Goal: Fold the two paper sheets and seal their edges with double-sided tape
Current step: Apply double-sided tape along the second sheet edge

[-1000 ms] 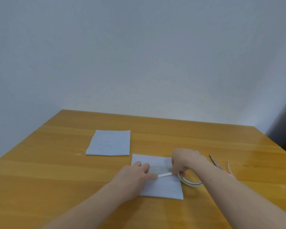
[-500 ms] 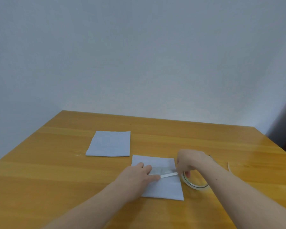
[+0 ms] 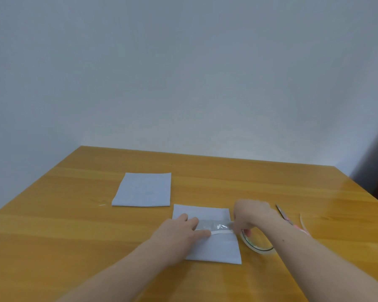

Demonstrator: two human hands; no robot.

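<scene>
Near sheet (image 3: 214, 247), folded, on the table (image 3: 74, 225): light, limp paper, best pinned flat. Tape strip (image 3: 222, 232) crosses it. Left hand (image 3: 179, 234), fingers straight, presses the strip's end; right hand (image 3: 252, 216) pinches the strip beside the roll (image 3: 258, 247). Far sheet (image 3: 143, 189) lies apart.

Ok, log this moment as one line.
left hand: presses tape strip onto near folded sheet | right hand: holds tape roll | far sheet: untouched

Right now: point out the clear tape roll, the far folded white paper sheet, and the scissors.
clear tape roll (image 3: 258, 247), head view, near rim.
far folded white paper sheet (image 3: 143, 190), head view, centre.
scissors (image 3: 282, 212), head view, blade.
</scene>
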